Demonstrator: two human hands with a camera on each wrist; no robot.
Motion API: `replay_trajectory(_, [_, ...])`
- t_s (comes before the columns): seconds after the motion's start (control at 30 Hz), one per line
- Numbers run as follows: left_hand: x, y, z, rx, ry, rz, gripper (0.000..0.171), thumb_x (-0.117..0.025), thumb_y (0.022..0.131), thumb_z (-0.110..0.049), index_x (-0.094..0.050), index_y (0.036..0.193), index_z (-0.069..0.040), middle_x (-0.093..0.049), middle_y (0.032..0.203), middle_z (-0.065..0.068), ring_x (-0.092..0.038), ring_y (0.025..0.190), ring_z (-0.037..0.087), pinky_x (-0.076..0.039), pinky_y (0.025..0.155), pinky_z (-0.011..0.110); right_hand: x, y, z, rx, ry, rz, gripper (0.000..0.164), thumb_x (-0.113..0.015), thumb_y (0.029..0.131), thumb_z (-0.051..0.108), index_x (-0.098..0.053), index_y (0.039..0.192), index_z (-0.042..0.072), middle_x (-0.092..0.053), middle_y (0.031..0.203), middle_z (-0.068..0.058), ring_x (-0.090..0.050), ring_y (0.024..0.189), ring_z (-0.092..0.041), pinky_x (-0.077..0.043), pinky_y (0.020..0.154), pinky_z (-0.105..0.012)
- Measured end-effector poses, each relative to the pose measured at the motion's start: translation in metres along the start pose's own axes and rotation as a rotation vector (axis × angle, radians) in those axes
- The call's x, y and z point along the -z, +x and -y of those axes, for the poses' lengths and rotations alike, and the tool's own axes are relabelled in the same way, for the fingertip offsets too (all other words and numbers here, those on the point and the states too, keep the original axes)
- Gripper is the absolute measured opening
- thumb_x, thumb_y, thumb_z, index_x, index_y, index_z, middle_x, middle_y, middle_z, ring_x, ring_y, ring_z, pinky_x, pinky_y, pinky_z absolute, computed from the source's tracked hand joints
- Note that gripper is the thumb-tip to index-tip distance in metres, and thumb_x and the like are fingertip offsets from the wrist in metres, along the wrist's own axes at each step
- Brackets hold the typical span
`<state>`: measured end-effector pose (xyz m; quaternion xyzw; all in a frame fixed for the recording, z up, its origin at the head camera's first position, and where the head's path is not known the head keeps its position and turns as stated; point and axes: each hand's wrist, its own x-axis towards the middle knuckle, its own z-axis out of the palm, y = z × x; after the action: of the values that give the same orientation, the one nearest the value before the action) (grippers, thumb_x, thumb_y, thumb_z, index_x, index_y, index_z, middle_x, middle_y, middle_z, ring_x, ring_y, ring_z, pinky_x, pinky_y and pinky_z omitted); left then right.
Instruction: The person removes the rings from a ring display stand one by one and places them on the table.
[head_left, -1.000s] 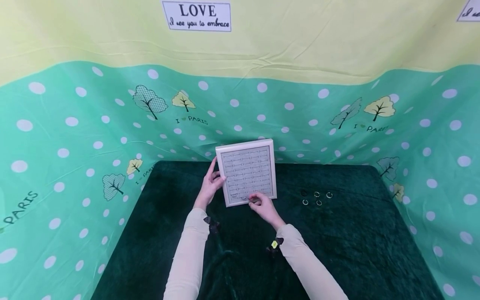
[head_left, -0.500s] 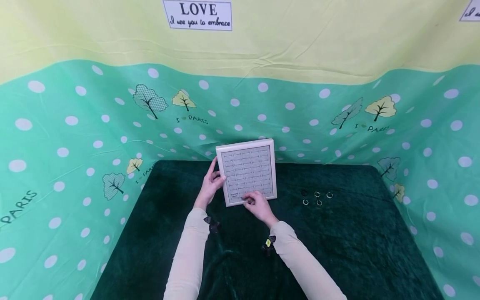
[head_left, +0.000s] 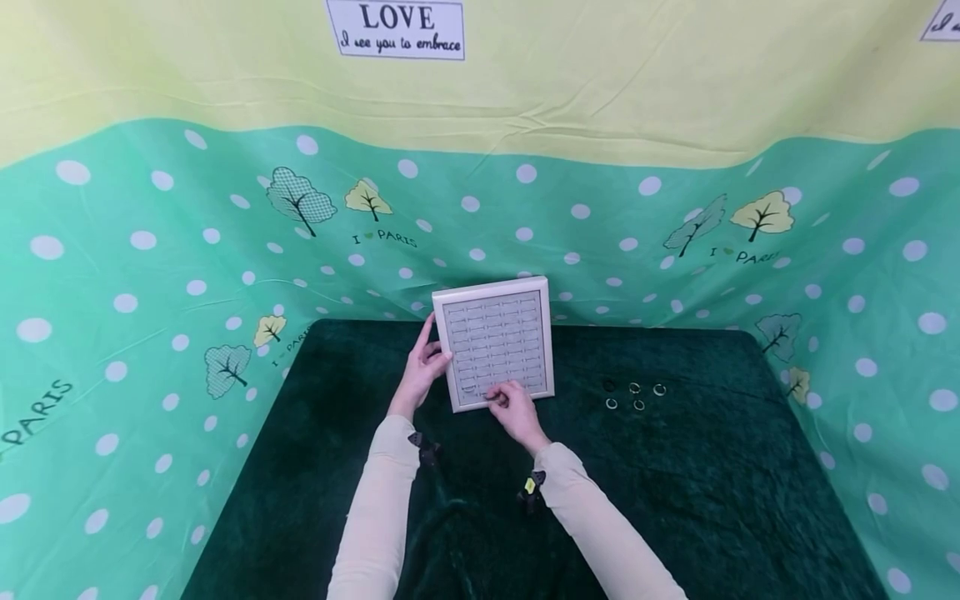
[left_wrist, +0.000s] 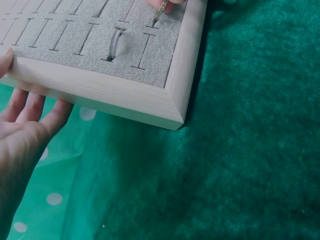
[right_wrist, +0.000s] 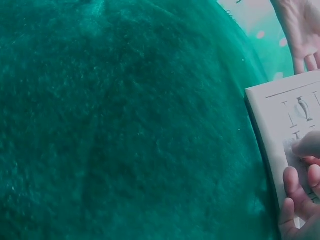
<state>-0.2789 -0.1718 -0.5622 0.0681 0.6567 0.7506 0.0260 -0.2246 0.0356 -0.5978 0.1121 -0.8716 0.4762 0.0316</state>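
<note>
A pale-framed ring display board stands tilted up at the back of the table, its grey padded face cut with rows of slots. My left hand grips its left edge, thumb at the front and fingers behind, as the left wrist view shows. At the board's bottom row my right hand pinches a ring over a slot; the fingers partly hide it. One silver ring sits upright in a slot close by, nearer the left edge.
Several loose rings lie on the dark green velvet cloth to the right of the board. A printed green and yellow curtain hangs close behind the table and along its sides.
My right hand has shifted a little left along the board's bottom row, with its wrist swinging left. The left hand and the board stay in place.
</note>
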Motion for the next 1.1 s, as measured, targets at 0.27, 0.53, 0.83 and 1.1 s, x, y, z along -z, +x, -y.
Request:
replay_trajectory(0.27, [-0.001, 0.001, -0.001, -0.001, 0.008, -0.009, 0.080, -0.057, 0.094, 0.003, -0.024, 0.152, -0.042, -0.053, 0.123, 0.023, -0.061, 0.101, 0.027, -0.048, 0.089, 0.048, 0.001, -0.001, 0.000, -0.014, 0.055, -0.015, 0.004, -0.067, 0.084, 0.001, -0.065, 0.083, 0.004, -0.050, 0.083, -0.004, -0.051, 0.074, -0.017, -0.043, 0.069, -0.029])
replay_trajectory(0.53, [-0.002, 0.002, -0.003, -0.001, 0.017, 0.002, 0.080, -0.058, 0.094, 0.002, -0.021, 0.153, -0.039, -0.052, 0.124, 0.024, -0.060, 0.101, 0.027, -0.049, 0.087, 0.042, 0.001, -0.002, -0.004, 0.020, 0.110, -0.049, 0.018, -0.068, 0.081, -0.003, -0.061, 0.077, 0.013, -0.052, 0.082, -0.005, -0.052, 0.072, -0.017, -0.045, 0.067, -0.029])
replay_trajectory(0.83, [0.000, 0.001, -0.004, 0.022, -0.014, 0.015, 0.081, -0.056, 0.095, 0.003, -0.016, 0.155, -0.036, -0.050, 0.126, 0.024, -0.060, 0.102, 0.024, -0.044, 0.094, 0.051, 0.004, -0.011, -0.007, 0.102, 0.195, -0.028, 0.004, -0.067, 0.084, 0.004, -0.064, 0.082, 0.004, -0.052, 0.088, -0.007, -0.056, 0.074, -0.019, -0.049, 0.070, -0.033])
replay_trajectory(1.1, [-0.001, -0.001, -0.002, 0.007, -0.014, -0.002, 0.080, -0.057, 0.095, 0.002, -0.023, 0.152, -0.041, -0.052, 0.121, 0.023, -0.061, 0.099, 0.025, -0.044, 0.093, 0.053, 0.002, -0.018, -0.007, -0.050, 0.175, -0.001, 0.006, -0.069, 0.084, 0.001, -0.063, 0.084, 0.004, -0.055, 0.090, -0.006, -0.059, 0.082, -0.021, -0.051, 0.078, -0.037])
